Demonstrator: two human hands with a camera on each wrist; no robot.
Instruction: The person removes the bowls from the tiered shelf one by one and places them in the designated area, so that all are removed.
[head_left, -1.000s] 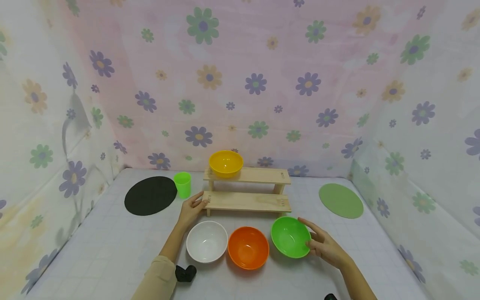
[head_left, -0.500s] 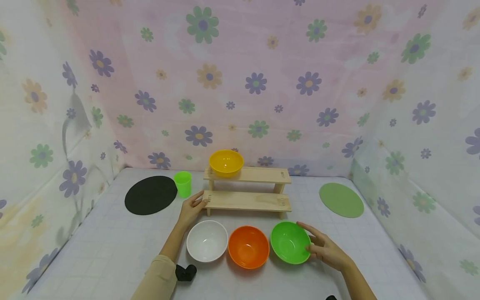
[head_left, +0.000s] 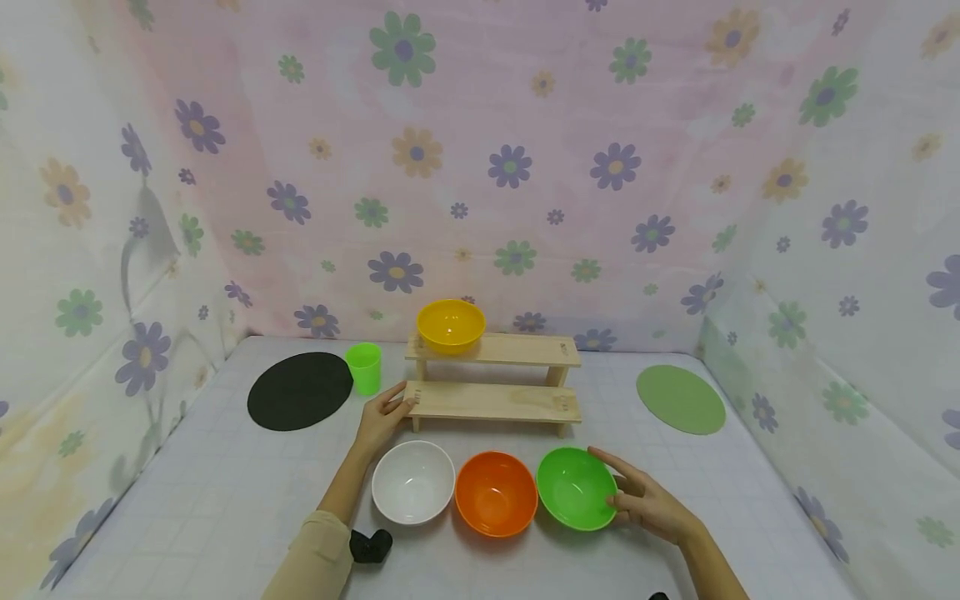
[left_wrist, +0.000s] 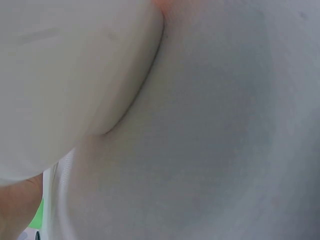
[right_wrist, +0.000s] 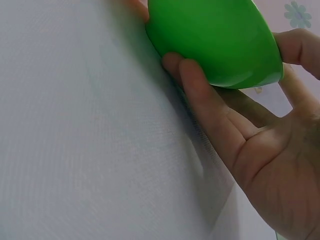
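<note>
In the head view my left hand [head_left: 379,422] grips the left end of the lower board of a two-tier wooden shelf [head_left: 491,402]. At the right, my right hand [head_left: 651,502] holds a green bowl [head_left: 576,490] by its right side. The right wrist view shows fingertips against the outside of the green bowl [right_wrist: 215,40]. An orange bowl [head_left: 496,495] stands immediately left of the green one, their rims meeting or nearly so. Left of that is a white bowl [head_left: 413,483], which fills part of the left wrist view. A yellow bowl [head_left: 452,327] sits on the upper board's left end.
A light green cup [head_left: 364,369] stands beside a black round mat [head_left: 300,392] at the back left. A green round mat [head_left: 681,400] lies at the right. Near my left sleeve is a small black object [head_left: 371,547]. Flowered cloth walls enclose the table's back and sides.
My right hand has brought the green bowl toward me and slightly left, up against the orange bowl. The left hand and the other bowls stay in place.
</note>
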